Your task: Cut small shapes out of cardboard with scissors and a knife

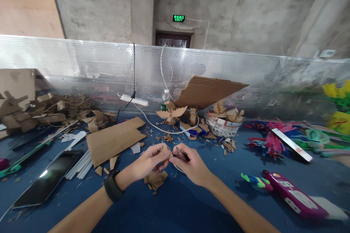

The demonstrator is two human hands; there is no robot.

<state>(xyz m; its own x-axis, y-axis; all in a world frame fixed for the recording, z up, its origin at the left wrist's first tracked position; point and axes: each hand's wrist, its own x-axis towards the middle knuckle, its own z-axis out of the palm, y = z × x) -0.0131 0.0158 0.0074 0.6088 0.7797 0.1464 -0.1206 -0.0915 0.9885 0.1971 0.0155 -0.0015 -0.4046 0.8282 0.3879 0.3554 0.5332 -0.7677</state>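
My left hand point(151, 161), with a dark band on its wrist, is closed on a small piece of cardboard point(169, 151). Close against it, my right hand point(191, 163) grips a slim dark tool point(182, 154); its kind is mostly hidden by the fingers. Both sets of fingertips meet at the cardboard piece, above the blue table point(180, 207). Below my left hand lies a small heap of cardboard scraps point(155, 180). Beyond the hands stands a cardboard figure with spread, jagged wings point(171, 114).
A notched cardboard sheet point(116, 140), white sticks point(80, 165) and a phone point(47, 178) lie left. Behind are a power strip point(134, 99), a bottle point(166, 96), a leaning cardboard sheet point(209, 91) and a scrap-filled basket point(224, 127). A purple glue-gun-like device point(296, 193) lies right.
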